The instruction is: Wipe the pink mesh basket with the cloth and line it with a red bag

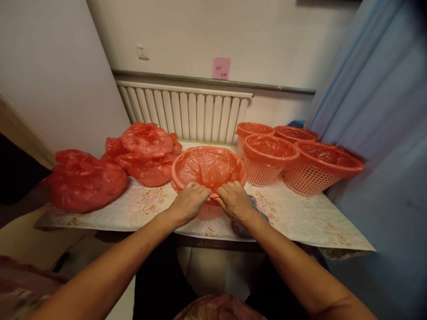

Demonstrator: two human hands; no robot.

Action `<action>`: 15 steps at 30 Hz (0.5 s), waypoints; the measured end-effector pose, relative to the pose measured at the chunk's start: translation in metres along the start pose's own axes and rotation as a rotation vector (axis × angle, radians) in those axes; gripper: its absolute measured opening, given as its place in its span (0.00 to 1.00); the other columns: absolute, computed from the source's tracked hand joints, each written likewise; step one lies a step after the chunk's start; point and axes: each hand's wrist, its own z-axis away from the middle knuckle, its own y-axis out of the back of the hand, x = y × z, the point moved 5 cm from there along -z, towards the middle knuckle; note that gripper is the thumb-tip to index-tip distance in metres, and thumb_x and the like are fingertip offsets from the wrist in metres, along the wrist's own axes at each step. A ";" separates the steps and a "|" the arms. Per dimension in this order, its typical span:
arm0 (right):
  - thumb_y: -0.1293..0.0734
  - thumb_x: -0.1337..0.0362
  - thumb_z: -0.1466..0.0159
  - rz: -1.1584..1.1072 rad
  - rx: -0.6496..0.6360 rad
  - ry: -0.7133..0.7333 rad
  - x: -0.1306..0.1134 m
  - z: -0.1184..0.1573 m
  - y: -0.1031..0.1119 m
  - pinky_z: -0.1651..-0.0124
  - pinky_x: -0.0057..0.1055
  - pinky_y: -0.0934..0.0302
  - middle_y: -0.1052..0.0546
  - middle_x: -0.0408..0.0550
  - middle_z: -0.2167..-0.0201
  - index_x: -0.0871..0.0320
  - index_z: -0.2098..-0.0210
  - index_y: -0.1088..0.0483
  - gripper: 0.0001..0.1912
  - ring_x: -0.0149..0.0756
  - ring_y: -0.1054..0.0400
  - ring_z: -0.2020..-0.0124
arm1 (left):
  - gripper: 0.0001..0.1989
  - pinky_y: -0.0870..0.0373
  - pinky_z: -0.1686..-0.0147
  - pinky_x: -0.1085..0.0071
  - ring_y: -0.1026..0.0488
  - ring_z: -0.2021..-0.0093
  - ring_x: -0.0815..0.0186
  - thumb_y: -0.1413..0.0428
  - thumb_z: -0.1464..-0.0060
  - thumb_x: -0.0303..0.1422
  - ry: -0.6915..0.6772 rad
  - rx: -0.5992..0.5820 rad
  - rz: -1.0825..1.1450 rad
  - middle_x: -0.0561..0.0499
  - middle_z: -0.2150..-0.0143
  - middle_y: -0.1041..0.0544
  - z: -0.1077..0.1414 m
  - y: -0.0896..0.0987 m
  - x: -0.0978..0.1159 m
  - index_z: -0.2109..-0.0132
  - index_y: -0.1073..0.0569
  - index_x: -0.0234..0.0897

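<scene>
A round perforated wastebasket (210, 213) stands upright in front of me, lined with a thin red garbage bag (213, 165) whose edge is folded over the rim. My left hand (191, 199) is closed on the bag's folded edge at the near side of the rim. Close beside it, my right hand (235, 200) pinches the same edge, thumb below and fingers curled on top. Both hands are a small gap apart. Under my right wrist lies a dark grey crumpled cloth (243, 229), partly hidden by the hand.
Several bagged wastebaskets, one nearest me (262, 171), stand at the right by a blue curtain (376, 146). Filled red bags (88, 180) lie at the left, near another person's dark sleeve (20, 173). A flowered tablecloth (307, 222) covers the table; behind is a radiator (193, 113).
</scene>
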 end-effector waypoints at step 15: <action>0.36 0.65 0.35 -0.355 0.294 -0.010 0.041 0.022 0.021 0.40 0.49 0.42 0.29 0.55 0.46 0.55 0.43 0.37 0.21 0.44 0.37 0.43 | 0.12 0.34 0.49 0.57 0.33 0.50 0.58 0.51 0.38 0.27 0.051 0.162 0.066 0.42 0.52 0.27 0.021 0.031 -0.018 0.49 0.33 0.33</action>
